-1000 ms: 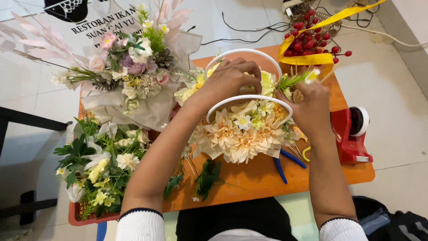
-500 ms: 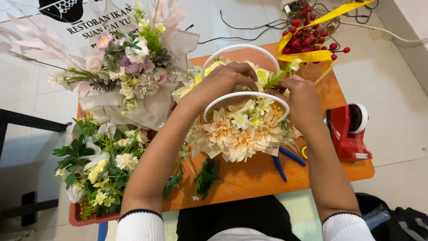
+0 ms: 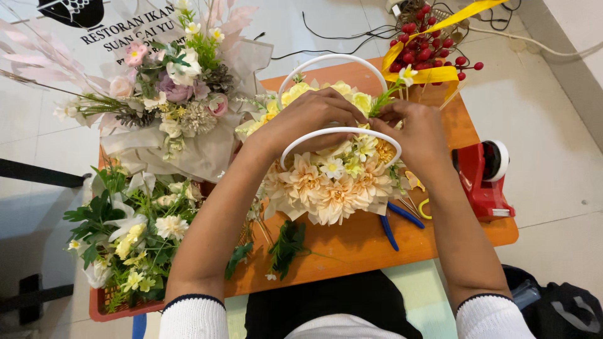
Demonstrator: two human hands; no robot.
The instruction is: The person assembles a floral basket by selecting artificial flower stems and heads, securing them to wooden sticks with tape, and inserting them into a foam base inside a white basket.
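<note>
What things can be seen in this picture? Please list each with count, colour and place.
flower basket: one, peach and yellow flowers, two white hoop handles, table centre
wrapped bouquet: one, pink, white and purple, cream paper, upper left
loose flowers: one heap, white, yellow and green, lower left
red berries: one bunch, top right
yellow ribbon: one, over the berries
tape dispenser: one, red, right edge of table
pliers: one, blue handles, under the basket
leaf sprig: one, green, front of table
table: one, orange
left hand: one, on the basket flowers
right hand: one, on the basket flowers, right side
</note>
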